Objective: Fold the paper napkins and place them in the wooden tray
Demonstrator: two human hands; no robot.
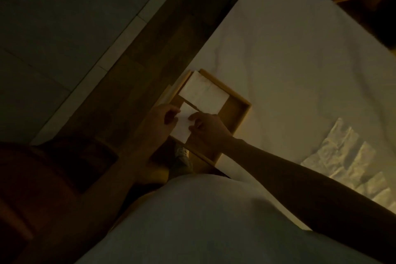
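Observation:
A wooden tray (240,111) lies at the near left edge of a white sheet. Folded white napkins (203,94) fill its far end. A smaller folded napkin (183,126) sits over the tray's near end. My left hand (162,120) holds its left edge with curled fingers. My right hand (205,128) pinches its right side with thumb and fingers. Several unfolded napkins (347,161) lie spread on the sheet at the right.
The white sheet (289,60) covers a bed that runs up and right. A dark wooden floor strip (132,83) and pale tiles (53,38) lie to the left. A foot in a shoe (182,154) shows below the tray. The scene is dim.

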